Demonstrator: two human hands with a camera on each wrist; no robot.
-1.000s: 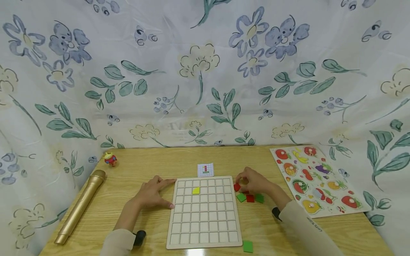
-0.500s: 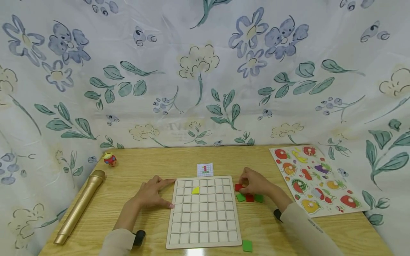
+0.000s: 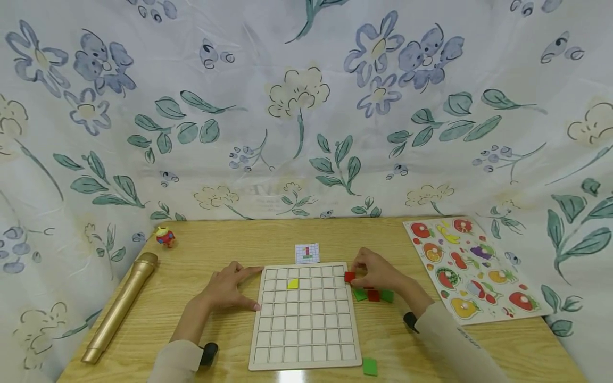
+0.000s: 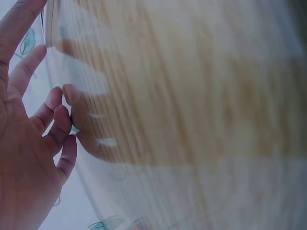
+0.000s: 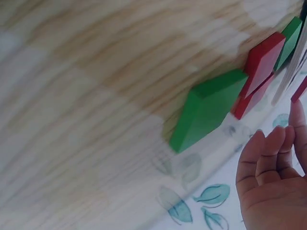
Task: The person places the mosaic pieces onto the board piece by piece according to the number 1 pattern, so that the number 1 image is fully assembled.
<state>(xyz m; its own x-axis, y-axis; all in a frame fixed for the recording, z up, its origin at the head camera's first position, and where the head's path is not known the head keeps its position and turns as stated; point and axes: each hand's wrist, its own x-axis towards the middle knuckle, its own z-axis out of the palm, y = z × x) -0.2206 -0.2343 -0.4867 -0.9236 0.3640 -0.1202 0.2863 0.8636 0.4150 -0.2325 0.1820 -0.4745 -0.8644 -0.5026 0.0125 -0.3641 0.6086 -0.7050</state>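
In the head view, my right hand (image 3: 378, 270) pinches a red square tile (image 3: 349, 277) at the upper right edge of a wooden grid board (image 3: 305, 323). The same held red tile (image 5: 300, 90) shows at the right border of the right wrist view. A yellow tile (image 3: 293, 284) lies in a cell of the board's second row. My left hand (image 3: 227, 290) touches the board's left edge, index finger near the top corner and thumb lower down. In the left wrist view, the left hand (image 4: 29, 115) holds nothing, its fingers spread.
Red and green tiles, among them a red one (image 3: 373, 296), lie under my right hand. A green tile (image 3: 370, 366) lies near the lower right corner. Behind the board is a small pattern card (image 3: 307, 253); a fruit board (image 3: 471, 271), gold microphone (image 3: 119, 308) and toy figure (image 3: 165, 237) lie around.
My right hand has picked up the red tile from the table beside the board and moved it left to the board's edge. The left hand has not moved.
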